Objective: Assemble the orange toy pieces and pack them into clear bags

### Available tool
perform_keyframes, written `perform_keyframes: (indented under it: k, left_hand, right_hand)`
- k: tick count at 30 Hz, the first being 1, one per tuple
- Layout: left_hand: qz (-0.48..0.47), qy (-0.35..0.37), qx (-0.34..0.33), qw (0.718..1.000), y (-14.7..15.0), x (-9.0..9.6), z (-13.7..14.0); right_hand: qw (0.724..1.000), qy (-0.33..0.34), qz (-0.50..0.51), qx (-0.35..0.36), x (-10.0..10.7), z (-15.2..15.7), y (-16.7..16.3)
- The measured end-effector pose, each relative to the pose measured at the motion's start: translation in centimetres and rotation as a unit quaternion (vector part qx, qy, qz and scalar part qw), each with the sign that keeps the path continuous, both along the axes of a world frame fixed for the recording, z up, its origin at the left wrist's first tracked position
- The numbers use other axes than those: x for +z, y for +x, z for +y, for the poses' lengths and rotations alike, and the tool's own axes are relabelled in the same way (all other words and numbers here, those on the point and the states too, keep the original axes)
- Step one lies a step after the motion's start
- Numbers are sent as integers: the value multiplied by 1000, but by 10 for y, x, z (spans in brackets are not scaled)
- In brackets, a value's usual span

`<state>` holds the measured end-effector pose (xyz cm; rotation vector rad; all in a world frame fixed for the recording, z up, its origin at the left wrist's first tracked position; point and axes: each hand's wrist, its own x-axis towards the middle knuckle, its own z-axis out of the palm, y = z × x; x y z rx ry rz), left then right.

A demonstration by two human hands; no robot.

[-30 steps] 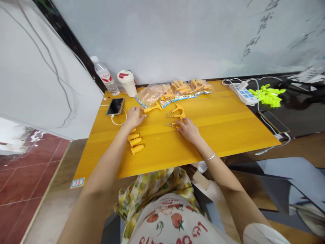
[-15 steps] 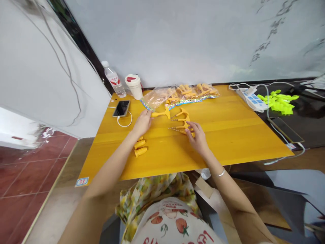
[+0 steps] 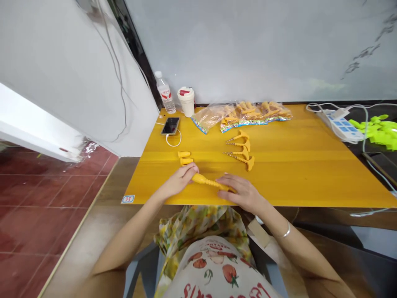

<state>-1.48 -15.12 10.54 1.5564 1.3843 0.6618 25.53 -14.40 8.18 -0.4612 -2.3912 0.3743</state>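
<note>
My left hand (image 3: 181,180) is closed on the cap end of a yellow T-handled screw tool (image 3: 212,183). At the other end of it, my right hand (image 3: 240,191) wraps its fingers round the handle, largely hiding it. The tool lies nearly level between both hands, above the table's near edge. Just beyond my left hand, two loose yellow caps (image 3: 186,161) show; the hand may cover another. Several uncapped yellow screw tools (image 3: 245,153) with metal spiral tips pointing left lie in a column beyond my right hand.
Plastic bags of yellow tools (image 3: 257,114) lie along the back of the yellow table (image 3: 294,165). At back left stand a water bottle (image 3: 166,93), a white lidded cup (image 3: 186,101) and a phone (image 3: 170,125) on a cable. A power strip (image 3: 343,126) and green pieces (image 3: 380,130) are at right.
The capped tool in my left hand has come toward me from the middle of the table. My right hand has left the row of uncapped tools and taken hold of its handle end.
</note>
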Motion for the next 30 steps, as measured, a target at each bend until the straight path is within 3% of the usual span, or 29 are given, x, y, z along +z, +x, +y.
perform_keyframes:
  k: [2, 5, 9, 12, 16, 24, 27, 30]
  left_hand:
    - [-15, -63, 42, 997, -1, 2, 11]
    - [-13, -111, 101, 989, -17, -3, 41]
    - [35, 23, 159, 986, -56, -24, 95]
    - [135, 84, 193, 968, -75, -42, 128]
    - [221, 61, 165, 959, -77, -56, 146]
    - [296, 71, 56, 951, -78, -60, 149]
    - [323, 79, 21, 943, -80, -57, 148]
    - [369, 106, 27, 923, -74, -49, 146]
  right_hand:
    - [996, 58, -63, -7, 2, 2, 6]
    - [993, 46, -102, -33, -7, 13, 23]
    - [987, 13, -85, -133, -35, 34, 49]
    - [980, 2, -80, -183, -57, 43, 57]
    - [974, -17, -100, -204, -67, 42, 60]
    - [976, -39, -165, -133, -44, 37, 72]
    - [968, -32, -148, -198, -40, 47, 68]
    - [943, -22, -159, -293, -42, 62, 61]
